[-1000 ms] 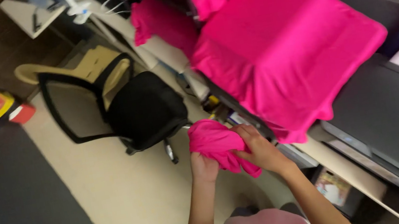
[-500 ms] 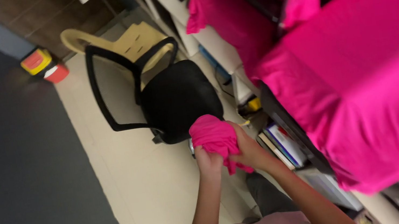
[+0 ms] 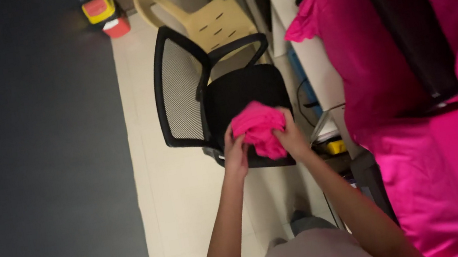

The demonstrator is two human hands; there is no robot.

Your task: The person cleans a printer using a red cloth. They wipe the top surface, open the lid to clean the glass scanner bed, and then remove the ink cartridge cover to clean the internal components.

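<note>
Two hands | left hand [image 3: 236, 157], right hand [image 3: 291, 136] clutch pink cloth [image 3: 258, 127] | above black chair [image 3: 217, 96]

Both hands, the left hand [image 3: 238, 153] and right hand [image 3: 292, 136], clutch a bunched pink cloth [image 3: 258, 127] above a black mesh office chair [image 3: 217, 96], with a beige plastic chair [image 3: 203, 20] behind and pink fabric [image 3: 427, 112] heaped alongside.

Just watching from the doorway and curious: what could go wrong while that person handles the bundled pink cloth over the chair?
The pink cloth is bunched between the left hand and right hand; a loose fold could slip and drop onto the black office chair or the floor. The chair also stands close in front, perhaps easy to bump.
</note>
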